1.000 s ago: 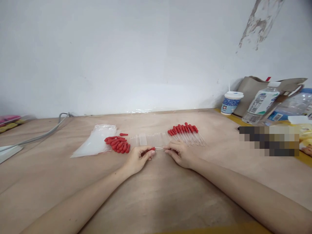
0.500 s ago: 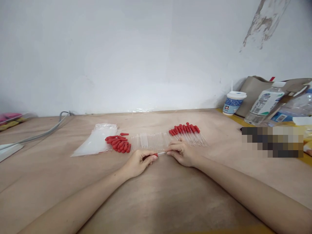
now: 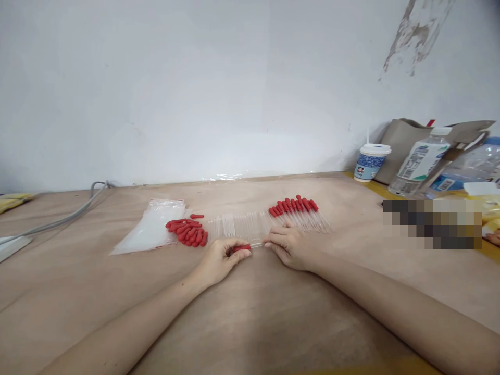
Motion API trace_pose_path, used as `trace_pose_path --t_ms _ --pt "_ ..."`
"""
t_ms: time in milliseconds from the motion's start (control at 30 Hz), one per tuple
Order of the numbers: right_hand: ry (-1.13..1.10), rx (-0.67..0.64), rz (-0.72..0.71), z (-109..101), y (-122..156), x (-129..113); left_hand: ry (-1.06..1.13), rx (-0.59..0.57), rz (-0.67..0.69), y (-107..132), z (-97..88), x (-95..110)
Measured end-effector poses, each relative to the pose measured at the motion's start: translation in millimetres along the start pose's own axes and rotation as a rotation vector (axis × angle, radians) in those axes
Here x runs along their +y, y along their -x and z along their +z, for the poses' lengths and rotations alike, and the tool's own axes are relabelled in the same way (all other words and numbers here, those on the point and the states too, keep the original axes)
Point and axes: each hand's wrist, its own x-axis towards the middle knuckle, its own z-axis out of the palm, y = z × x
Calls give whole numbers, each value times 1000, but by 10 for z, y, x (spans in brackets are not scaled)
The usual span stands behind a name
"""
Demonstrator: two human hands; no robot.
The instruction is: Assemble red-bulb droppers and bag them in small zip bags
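Observation:
My left hand [image 3: 223, 259] is closed on a red rubber dropper bulb [image 3: 242, 248]. A thin glass dropper tube [image 3: 255, 245] runs from the bulb's open end to my right hand [image 3: 288, 247], whose fingertips pinch it. Beyond my hands lies a row of bare glass tubes [image 3: 238, 224], side by side. Left of that row is a pile of loose red bulbs [image 3: 189, 233]. Several droppers with red bulbs fitted [image 3: 295, 205] lie together behind my right hand, which hides part of them.
A clear plastic bag with white contents [image 3: 152, 226] lies at the left, near a grey cable [image 3: 74, 217]. Along the right stand a paper cup [image 3: 370, 162], a plastic bottle [image 3: 420, 161] and a grey-beige bag [image 3: 398, 140]. A wall closes off the table's back.
More of the red bulb shows between my left fingers now. My hands have barely moved; the whole view has shifted slightly.

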Motion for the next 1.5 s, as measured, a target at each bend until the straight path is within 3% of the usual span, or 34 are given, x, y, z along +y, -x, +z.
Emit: trace_pose_path --t_ms 100,233,633,900,1100,1500 --pt "-113 25 58 26 29 31 56 51 -51 -4 13 -27" --pt "-234 34 139 22 46 17 109 24 -69 -9 20 -16" --pt "-182 67 63 67 18 -47 267 -9 -90 -4 36 -94" --pt "-95 43 46 63 -18 -112 237 -21 -77 18 50 -69" --pt "-69 -6 110 75 -19 -152 193 -23 -79 23 43 -18" --pt "-217 -135 291 82 -70 -196 0 7 102 33 7 5"
